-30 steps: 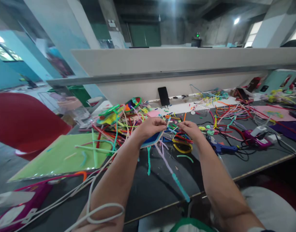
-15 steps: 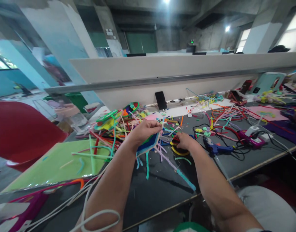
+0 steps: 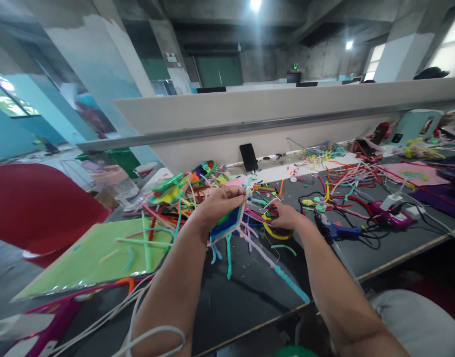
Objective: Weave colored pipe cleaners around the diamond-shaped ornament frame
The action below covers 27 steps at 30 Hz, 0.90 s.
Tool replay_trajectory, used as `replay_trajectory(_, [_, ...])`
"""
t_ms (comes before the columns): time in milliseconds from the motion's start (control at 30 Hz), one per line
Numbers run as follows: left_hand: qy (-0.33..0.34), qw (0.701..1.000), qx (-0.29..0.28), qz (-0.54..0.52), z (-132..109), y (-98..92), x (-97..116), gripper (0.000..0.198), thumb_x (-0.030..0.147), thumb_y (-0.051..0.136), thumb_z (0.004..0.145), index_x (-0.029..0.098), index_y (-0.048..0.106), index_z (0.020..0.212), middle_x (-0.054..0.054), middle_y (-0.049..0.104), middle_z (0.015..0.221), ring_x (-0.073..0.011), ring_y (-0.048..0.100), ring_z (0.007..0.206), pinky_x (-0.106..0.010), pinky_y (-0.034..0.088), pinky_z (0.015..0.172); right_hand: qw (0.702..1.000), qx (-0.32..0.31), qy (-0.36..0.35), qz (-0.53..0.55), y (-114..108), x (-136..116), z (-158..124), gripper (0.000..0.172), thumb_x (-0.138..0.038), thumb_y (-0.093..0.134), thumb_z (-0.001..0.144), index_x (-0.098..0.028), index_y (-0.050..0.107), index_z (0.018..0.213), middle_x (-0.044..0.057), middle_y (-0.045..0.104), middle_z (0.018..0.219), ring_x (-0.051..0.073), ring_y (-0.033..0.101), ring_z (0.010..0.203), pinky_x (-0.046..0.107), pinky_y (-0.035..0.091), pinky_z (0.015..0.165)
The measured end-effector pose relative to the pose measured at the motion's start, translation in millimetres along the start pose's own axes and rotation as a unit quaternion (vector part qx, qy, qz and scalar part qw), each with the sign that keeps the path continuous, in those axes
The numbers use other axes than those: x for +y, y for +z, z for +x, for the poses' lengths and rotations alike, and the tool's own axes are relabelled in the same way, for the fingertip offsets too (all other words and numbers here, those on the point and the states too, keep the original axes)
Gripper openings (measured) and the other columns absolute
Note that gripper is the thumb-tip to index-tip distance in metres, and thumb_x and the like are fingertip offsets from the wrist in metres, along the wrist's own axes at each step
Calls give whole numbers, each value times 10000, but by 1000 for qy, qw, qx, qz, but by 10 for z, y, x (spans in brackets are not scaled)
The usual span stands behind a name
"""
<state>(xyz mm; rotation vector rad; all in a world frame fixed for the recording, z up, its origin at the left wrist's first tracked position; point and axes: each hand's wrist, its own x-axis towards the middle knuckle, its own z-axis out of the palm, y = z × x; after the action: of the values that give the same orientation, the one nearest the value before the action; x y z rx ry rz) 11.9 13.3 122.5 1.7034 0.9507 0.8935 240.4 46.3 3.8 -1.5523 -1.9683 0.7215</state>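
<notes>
My left hand (image 3: 227, 201) is closed on the upper edge of a pipe-cleaner craft piece (image 3: 227, 225), a blue panel with a pale border. Its fingertips pinch near a light corner. Several pipe-cleaner strands hang below the piece, and a long lilac-and-blue one (image 3: 287, 280) stretches toward the table's front edge. To the right, my right hand (image 3: 285, 215) has its fingers curled around what look like scissors (image 3: 263, 211), with a grey blade pointing left and a red-and-black handle partly hidden. Just beneath that hand lies a yellow-rimmed round item (image 3: 277, 232).
Tangled pipe cleaners (image 3: 354, 176) cover the back right of the table. A blue glue gun (image 3: 341, 230) and a magenta power strip (image 3: 391, 215) with cables lie right. A green sheet (image 3: 101, 248) is at left, white cables (image 3: 112, 302) cross in front, and a phone (image 3: 249, 157) leans at the back.
My right hand has lifted slightly, and the grey blade shows more clearly beside its fingers. My left hand keeps its pinch on the craft piece. The camera view has shifted a little.
</notes>
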Motion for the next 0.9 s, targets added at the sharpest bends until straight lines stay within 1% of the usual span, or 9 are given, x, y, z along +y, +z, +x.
replay_trajectory(133, [14, 1000, 1, 12, -20, -39, 50, 139, 308, 667, 715, 174, 651, 681, 11, 549, 622, -98, 441, 557, -220, 356, 563, 982, 29, 9, 184, -6, -6, 72, 544, -193, 724, 572, -206, 580, 1097, 1, 667, 845, 156, 607, 741, 254, 458, 662])
replay_trajectory(200, [23, 1000, 3, 17, -18, -52, 49, 130, 295, 660, 720, 172, 652, 681, 7, 555, 635, -100, 447, 570, -220, 359, 574, 956, 27, 7, 291, -17, -68, 62, 536, -186, 691, 597, -202, 569, 1119, -16, 643, 797, 130, 586, 668, 235, 454, 593])
replay_trajectory(267, [34, 999, 4, 15, -10, -53, 30, 126, 294, 655, 728, 170, 659, 703, 4, 566, 656, -99, 461, 589, -217, 365, 590, 922, -4, 3, 387, -48, -163, 6, 546, -205, 680, 614, -220, 549, 1143, -42, 605, 743, 95, 530, 537, 210, 415, 482])
replay_trajectory(333, [39, 999, 4, 14, 3, -41, 1, 144, 310, 650, 738, 169, 657, 710, 5, 561, 651, -96, 462, 586, -214, 360, 582, 890, -35, -6, 455, -91, -262, -73, 541, -219, 677, 617, -243, 532, 1139, -74, 557, 688, 60, 435, 418, 190, 352, 390])
replay_trajectory(400, [33, 999, 2, 15, 20, -21, -28, 175, 332, 649, 739, 165, 643, 689, 12, 536, 618, -91, 441, 551, -211, 338, 544, 861, -60, -35, 504, -129, -339, -147, 525, -216, 652, 642, -255, 513, 1147, -100, 495, 611, 49, 368, 374, 179, 321, 359])
replay_trajectory(533, [13, 1000, -4, 15, 51, 32, -60, 193, 346, 651, 726, 159, 634, 679, 16, 513, 585, -88, 428, 516, -210, 325, 511, 823, -76, -119, 551, -154, -420, -222, 481, -267, 617, 724, -249, 463, 1179, -111, 440, 545, 62, 357, 360, 177, 299, 342])
replay_trajectory(633, [6, 1000, -13, 20, 64, 89, -69, 177, 336, 658, 706, 161, 645, 683, 13, 524, 579, -94, 442, 514, -215, 344, 511, 812, -37, -153, 562, -145, -476, -237, 441, -330, 629, 759, -241, 462, 1156, -84, 496, 625, 58, 381, 372, 186, 283, 343])
replay_trajectory(733, [11, 998, -34, 48, 80, 152, -98, 171, 331, 660, 702, 160, 667, 706, -8, 570, 633, -109, 485, 562, -224, 376, 541, 809, 10, -159, 566, -136, -520, -234, 497, -345, 704, 711, -265, 458, 1136, -80, 507, 688, 42, 368, 404, 179, 267, 365])
replay_trajectory(900, [23, 984, -96, 150, 133, 240, -197, 214, 341, 602, 763, 134, 655, 745, 3, 554, 639, -114, 481, 597, -234, 389, 582, 824, 18, -185, 536, -108, -477, -183, 586, -291, 777, 640, -265, 487, 1149, -56, 534, 754, 60, 440, 529, 183, 339, 459])
